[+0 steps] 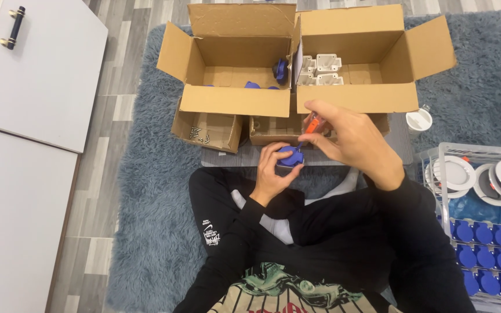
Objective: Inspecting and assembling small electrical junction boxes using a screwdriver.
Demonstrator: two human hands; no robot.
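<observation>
Over the lap of a person seated cross-legged on a grey-blue rug [146, 191], the left hand [271, 171] was curled closed around a small blue plastic part [290, 156], fingers wrapped under and beside it. The right hand [349, 139] was pinched shut on an orange-handled screwdriver [310, 125], its tip pointing down to the top of the blue part (whether it actually touched, the view did not show). Just beyond the hands stood two open cardboard boxes: the left box [236, 98] held a few more blue parts, the right box [355, 97] held white plastic parts [320, 69]. Below the left box sat a small cardboard tray [213, 136] with loose screws [199, 134]. Off to the person's right, a clear bin [482, 152] held round white discs [456, 173] and rows of blue caps [485, 235].
</observation>
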